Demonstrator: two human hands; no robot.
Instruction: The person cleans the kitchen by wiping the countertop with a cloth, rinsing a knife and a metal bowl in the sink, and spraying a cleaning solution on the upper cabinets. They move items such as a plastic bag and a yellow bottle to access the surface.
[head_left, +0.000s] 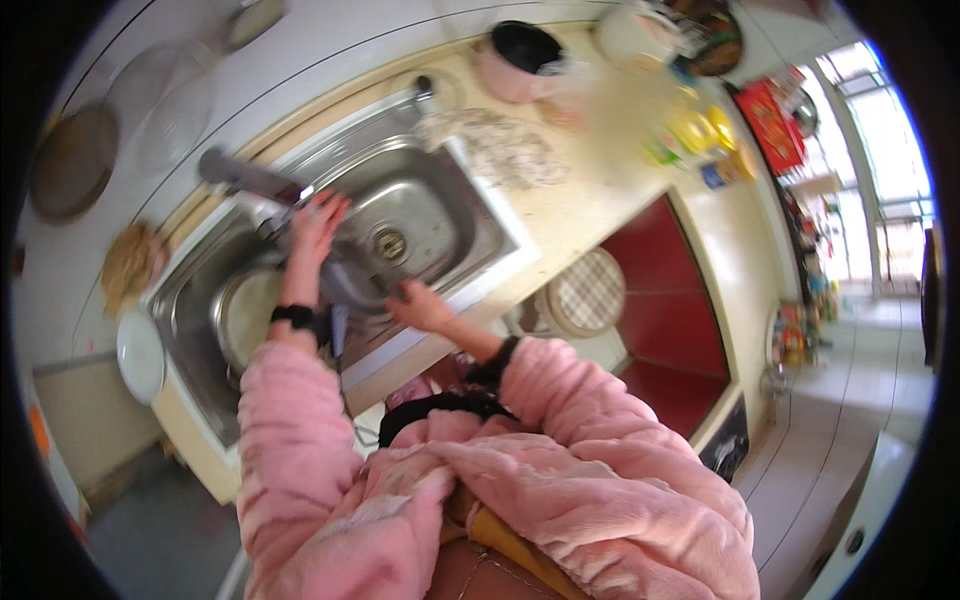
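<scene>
My left hand (319, 221) reaches over the divider of a double stainless steel sink (480, 225), fingers extended beside the grey faucet (255, 178). Contact with the faucet is unclear. Below that hand, in the right basin, is a blurred grey round vessel (352, 274), and a blue-grey handle-like piece (340, 330) shows near my left wrist. My right hand (421, 306) is over the front of the right basin, its fingertips close to the vessel's edge. Whether they grip it cannot be made out. A metal drain (390, 244) shows in the basin floor.
A round metal lid or pan (255, 315) lies in the left basin. A white dish (141, 356) stands at the sink's left edge. Patterned cloth (510, 150), a pink pot (514, 71) and yellow bottles (697, 131) are on the counter. A checked stool (587, 291) sits below.
</scene>
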